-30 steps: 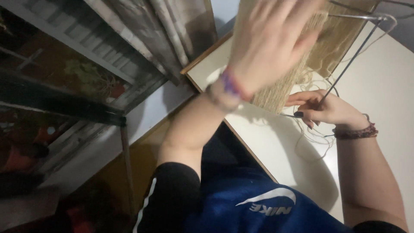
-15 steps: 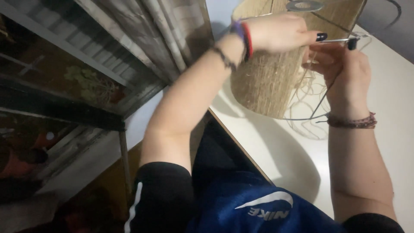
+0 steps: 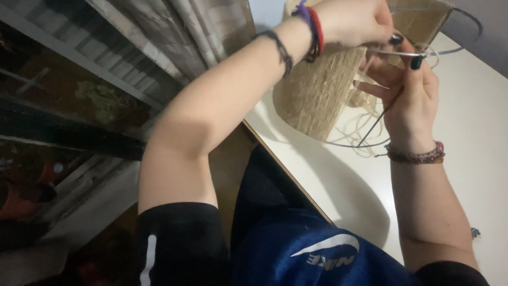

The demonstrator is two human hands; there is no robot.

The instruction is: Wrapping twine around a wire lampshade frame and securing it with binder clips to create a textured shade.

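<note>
A wire lampshade frame (image 3: 455, 50) stands on the white table (image 3: 476, 132), partly wrapped in beige jute twine (image 3: 317, 95). My left hand (image 3: 354, 21) reaches across from above and pinches the frame's top wire ring. My right hand (image 3: 410, 95) is behind the ring, its fingers closed on the same wire and on a strand of twine. Loose twine (image 3: 362, 130) hangs in loops below my right hand, inside the bare part of the frame. Both wrists wear bracelets.
The table's front edge (image 3: 286, 169) runs diagonally above my lap. Grey curtains (image 3: 174, 37) hang at the upper left, with a dark window and a sill to the left. A small dark object (image 3: 474, 232) lies on the table beside my right forearm.
My left hand has come down from in front of the camera onto the frame's top ring. My right hand has risen from the table to that ring.
</note>
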